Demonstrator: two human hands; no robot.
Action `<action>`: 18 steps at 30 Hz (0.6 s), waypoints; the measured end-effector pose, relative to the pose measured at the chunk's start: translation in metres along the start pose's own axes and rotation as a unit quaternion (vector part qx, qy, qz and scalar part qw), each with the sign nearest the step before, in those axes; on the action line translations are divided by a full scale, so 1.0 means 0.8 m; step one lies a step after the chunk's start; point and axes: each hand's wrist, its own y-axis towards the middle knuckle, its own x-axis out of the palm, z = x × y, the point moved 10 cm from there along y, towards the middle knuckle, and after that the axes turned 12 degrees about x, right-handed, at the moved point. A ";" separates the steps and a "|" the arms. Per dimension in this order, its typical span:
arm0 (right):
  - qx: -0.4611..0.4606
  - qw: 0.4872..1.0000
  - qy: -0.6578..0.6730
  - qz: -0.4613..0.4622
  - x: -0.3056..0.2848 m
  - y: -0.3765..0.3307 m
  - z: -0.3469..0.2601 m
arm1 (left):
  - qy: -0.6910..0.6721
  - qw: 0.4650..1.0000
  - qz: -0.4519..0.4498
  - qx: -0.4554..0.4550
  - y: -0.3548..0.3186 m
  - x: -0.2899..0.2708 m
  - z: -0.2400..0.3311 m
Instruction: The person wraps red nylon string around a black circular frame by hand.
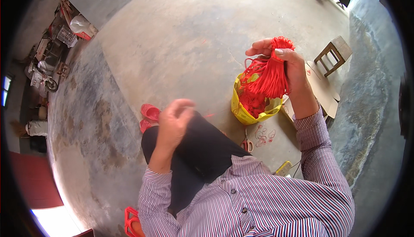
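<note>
My right hand (296, 66) is raised on the right, thumb and fingers closed round the gathered upper part of a thick bundle of red cords (274, 79). The loose cord ends hang down over a yellow bag (239, 114), which stands open on the floor with more red cord (253, 104) inside. Over my dark-trousered thigh, my left hand (174, 122) is up and well apart from the bundle. Motion blurs its curled fingers, and I see nothing clearly held in them.
Orange-handled scissors (247, 145) and thin red loops (264, 136) lie on the floor before the bag. A small wooden stool (339, 51) and cardboard (322, 86) are at right. Red shoes (150, 112) lie past my knee. A yellow phone-like object (283, 168) is beside me; a motorbike (43, 66) stands far left.
</note>
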 end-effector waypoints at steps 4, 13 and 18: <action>0.019 0.995 0.042 -0.089 0.037 0.004 0.006 | 0.009 0.996 -0.058 0.070 0.027 0.078 0.035; 0.081 0.995 -0.036 -0.049 0.031 0.001 0.028 | 0.028 0.997 0.048 0.052 0.056 0.061 0.016; 0.124 0.990 -0.066 0.003 0.011 -0.003 0.062 | 0.294 0.895 0.167 0.291 0.049 -0.001 0.082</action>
